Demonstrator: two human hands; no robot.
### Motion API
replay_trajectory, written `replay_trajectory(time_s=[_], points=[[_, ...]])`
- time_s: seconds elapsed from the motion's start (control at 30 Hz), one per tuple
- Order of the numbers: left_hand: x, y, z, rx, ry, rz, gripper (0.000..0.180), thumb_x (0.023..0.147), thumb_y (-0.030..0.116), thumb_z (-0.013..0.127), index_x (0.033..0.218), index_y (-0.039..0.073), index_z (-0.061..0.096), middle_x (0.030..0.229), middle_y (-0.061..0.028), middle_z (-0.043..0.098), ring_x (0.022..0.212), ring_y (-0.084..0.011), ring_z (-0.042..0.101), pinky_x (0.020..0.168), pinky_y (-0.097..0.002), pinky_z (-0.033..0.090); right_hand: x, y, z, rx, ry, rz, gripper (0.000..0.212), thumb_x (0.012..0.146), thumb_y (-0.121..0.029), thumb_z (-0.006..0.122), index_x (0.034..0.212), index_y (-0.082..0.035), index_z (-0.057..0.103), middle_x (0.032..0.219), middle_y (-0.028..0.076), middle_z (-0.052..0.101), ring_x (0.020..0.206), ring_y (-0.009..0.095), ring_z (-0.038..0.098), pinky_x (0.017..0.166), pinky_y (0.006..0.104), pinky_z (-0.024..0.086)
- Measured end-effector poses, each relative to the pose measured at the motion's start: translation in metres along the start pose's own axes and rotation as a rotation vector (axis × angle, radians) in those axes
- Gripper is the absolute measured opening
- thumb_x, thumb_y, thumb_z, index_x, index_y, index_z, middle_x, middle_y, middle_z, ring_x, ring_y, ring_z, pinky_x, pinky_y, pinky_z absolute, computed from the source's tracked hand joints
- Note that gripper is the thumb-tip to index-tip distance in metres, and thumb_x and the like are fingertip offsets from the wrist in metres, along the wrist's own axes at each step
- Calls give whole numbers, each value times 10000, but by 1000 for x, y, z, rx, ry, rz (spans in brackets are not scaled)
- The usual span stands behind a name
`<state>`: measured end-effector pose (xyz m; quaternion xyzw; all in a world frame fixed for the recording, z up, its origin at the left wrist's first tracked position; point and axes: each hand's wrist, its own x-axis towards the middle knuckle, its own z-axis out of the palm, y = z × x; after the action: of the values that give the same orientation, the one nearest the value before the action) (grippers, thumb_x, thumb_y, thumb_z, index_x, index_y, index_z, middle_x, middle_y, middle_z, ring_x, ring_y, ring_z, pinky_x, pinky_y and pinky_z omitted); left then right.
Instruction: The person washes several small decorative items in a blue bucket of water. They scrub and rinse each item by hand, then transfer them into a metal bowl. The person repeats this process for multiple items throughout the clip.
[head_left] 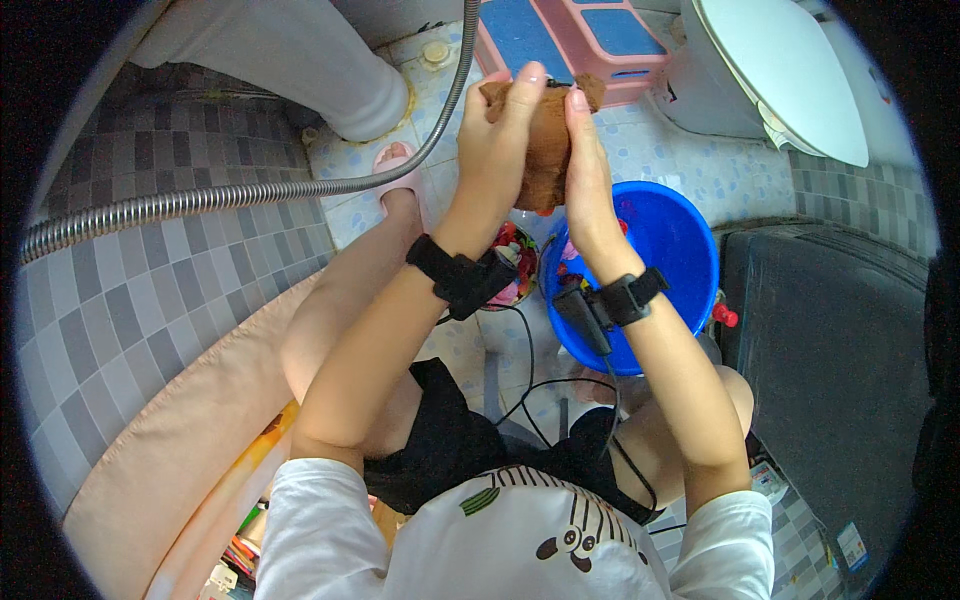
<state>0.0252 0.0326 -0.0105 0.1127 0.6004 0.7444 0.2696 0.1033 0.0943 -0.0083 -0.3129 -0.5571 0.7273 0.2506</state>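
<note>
A brown, fuzzy plush-like thing [546, 150] is held up between my two hands, away from my body. My left hand [492, 140] presses against its left side, thumb near the top. From the other side my right hand [590, 170] lies along it, fingers close together. Small tufts stick out at its upper corners, and a dark bit shows between the fingertips; its exact kind is unclear. Below my right wrist stands a blue tub [692, 255] with some colourful things at its left side. Partly behind my left wrist is a smaller round container [517, 262] of red, pink and multicoloured things.
A metal shower hose [250, 197] arcs across the left and top. Pink stools with blue tops [620, 35] and a toilet [790, 75] stand at the far side. A white pedestal [290, 65] is far left; a large dark grey box-like thing [830, 330] fills the right. Black cables [533, 370] hang from my wrist straps.
</note>
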Motion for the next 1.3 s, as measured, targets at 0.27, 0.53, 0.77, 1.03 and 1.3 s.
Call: replay_trajectory(time_s=[0.27,0.53,0.77,1.03,1.3], points=[[-3,-11,10,250,142,152,401,885,367,708,927,11,527,794,-117,661,741,-173,634,701,-335,517,-4,3,9,-103,167,-46,463,979,-417,574,1110,15,678,1016,108,706,934,145,613,846,298,479],[0,-35,4,308,167,134,307,945,258,555,801,-14,547,720,-175,632,644,-216,584,622,-371,473,0,24,2,-267,225,21,461,948,-413,613,1038,28,709,902,130,731,830,182,664,760,336,511],[11,-47,-4,366,166,163,312,948,215,413,774,-23,515,694,-159,545,653,-221,502,640,-373,420,11,40,3,-329,186,19,553,972,-465,529,961,62,694,850,233,707,797,296,683,760,395,505],[15,-52,-12,387,186,190,286,913,186,410,742,-29,490,661,-217,533,609,-279,504,626,-425,423,20,54,5,-444,177,-8,671,1002,-496,391,868,104,661,799,347,633,842,489,637,763,483,480],[20,-56,-10,369,171,185,307,932,244,436,787,-20,490,681,-231,550,643,-292,547,655,-425,447,27,58,1,-398,187,-44,646,1006,-482,403,877,94,665,764,316,641,767,437,650,734,471,477]])
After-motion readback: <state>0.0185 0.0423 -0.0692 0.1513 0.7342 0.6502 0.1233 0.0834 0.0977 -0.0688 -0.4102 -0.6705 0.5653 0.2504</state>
